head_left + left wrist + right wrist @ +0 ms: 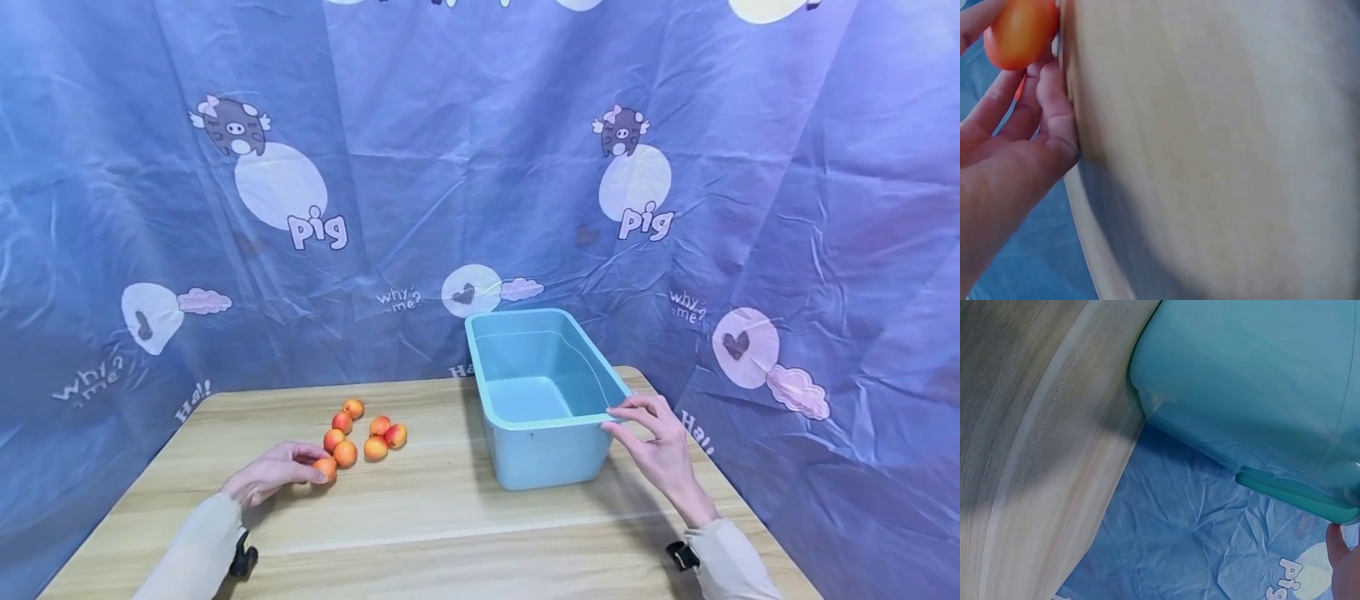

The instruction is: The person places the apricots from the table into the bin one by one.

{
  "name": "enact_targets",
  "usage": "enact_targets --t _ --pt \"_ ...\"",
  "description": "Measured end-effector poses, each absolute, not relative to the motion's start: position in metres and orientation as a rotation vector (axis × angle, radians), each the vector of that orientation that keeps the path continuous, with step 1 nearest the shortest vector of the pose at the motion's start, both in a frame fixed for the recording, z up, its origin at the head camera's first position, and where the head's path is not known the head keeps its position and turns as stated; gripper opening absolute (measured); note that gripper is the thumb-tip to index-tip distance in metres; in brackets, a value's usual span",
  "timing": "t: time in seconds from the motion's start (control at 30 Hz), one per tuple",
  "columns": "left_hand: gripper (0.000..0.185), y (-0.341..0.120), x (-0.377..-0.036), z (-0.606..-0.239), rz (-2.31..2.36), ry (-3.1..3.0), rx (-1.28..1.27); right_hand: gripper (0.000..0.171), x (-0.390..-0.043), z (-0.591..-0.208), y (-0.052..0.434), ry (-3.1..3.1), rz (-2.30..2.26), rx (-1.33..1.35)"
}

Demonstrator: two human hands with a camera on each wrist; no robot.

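Observation:
Several small orange-red fruits (pixel 375 448) lie in a loose cluster on the wooden table (pixel 450 533), left of centre. My left hand (pixel 315 462) grips the nearest fruit (pixel 326 467) at the cluster's front. In the left wrist view its fingers (pixel 1054 106) curl round that fruit (pixel 1020 31), just off the tabletop. An empty light-blue plastic bin (pixel 540 454) stands at the right of the table. My right hand (pixel 618 417) pinches the bin's near right rim corner, fingers on top and thumb below. A fingertip (pixel 1342 562) shows under the bin's rim (pixel 1297 490) in the right wrist view.
A blue printed cloth (pixel 450 167) hangs behind and on both sides of the table. Bare tabletop (pixel 420 500) stretches between the fruit and the bin and along the front edge. The bin stands close to the back right corner.

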State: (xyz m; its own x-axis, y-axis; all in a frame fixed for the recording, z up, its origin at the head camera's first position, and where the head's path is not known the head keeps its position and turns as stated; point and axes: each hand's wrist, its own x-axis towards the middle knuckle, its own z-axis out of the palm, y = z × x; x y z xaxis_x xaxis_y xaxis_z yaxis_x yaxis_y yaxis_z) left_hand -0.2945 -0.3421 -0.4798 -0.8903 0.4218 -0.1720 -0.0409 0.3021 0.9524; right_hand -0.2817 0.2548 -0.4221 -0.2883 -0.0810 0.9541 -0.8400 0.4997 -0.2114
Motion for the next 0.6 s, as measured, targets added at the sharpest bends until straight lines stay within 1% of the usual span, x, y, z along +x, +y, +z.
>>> enact_targets --t 0.1,0.37,0.5,0.6 --pt "0.043 -0.344 -0.295 -0.478 1.659 2.138 0.357 0.037 -0.285 -0.427 0.258 -1.712 0.924 0.789" --pt "0.059 -0.336 -0.296 -0.461 1.684 2.164 0.333 0.037 -0.286 -0.431 0.26 -1.708 0.917 0.79" --pt "0.057 -0.328 -0.303 -0.454 1.714 2.188 0.301 0.037 -0.281 -0.424 0.254 -1.698 0.921 0.781" --pt "0.052 -0.322 -0.308 -0.451 1.781 2.174 0.328 0.037 -0.273 -0.415 0.246 -1.695 0.922 0.785"
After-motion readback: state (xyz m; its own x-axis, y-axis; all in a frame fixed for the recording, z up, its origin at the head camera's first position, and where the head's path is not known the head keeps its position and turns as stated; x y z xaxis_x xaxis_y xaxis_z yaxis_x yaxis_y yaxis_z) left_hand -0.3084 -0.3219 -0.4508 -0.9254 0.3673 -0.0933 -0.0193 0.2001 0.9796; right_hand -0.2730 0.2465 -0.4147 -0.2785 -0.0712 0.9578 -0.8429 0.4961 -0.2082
